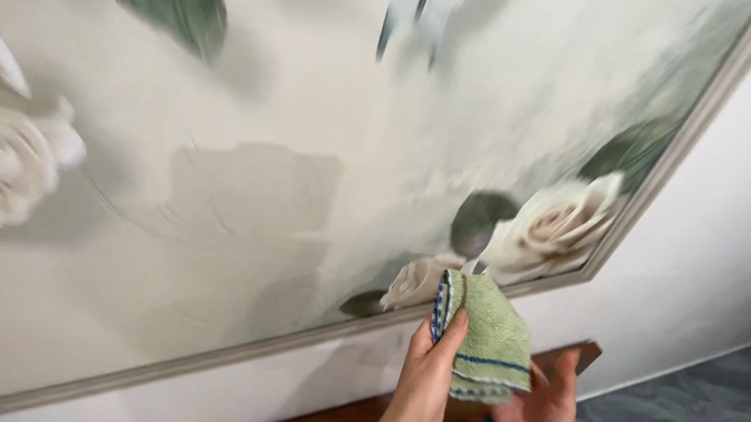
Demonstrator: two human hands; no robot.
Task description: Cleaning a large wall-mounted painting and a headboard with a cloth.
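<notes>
Both hands, left hand (424, 379) and right hand (543, 404), gripped a folded green terry cloth with blue stitching (481, 339) just below the large glazed rose picture's grey frame (304, 337), whose glass showed faint wipe arcs, lower edge seemingly left.

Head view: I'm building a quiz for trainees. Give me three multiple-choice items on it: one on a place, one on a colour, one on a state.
1. Where is the cloth?
A. beside the lower edge of the framed picture
B. on the floor
C. on a shelf

2. What is the cloth's main colour?
A. red
B. green
C. black

3. How is the cloth held?
A. hanging free
B. spread flat
C. folded, between the left hand and the right hand

Answers: 1 A, it sits by the frame's bottom rail. 2 B, green with blue edging. 3 C, both hands grip it.
</notes>
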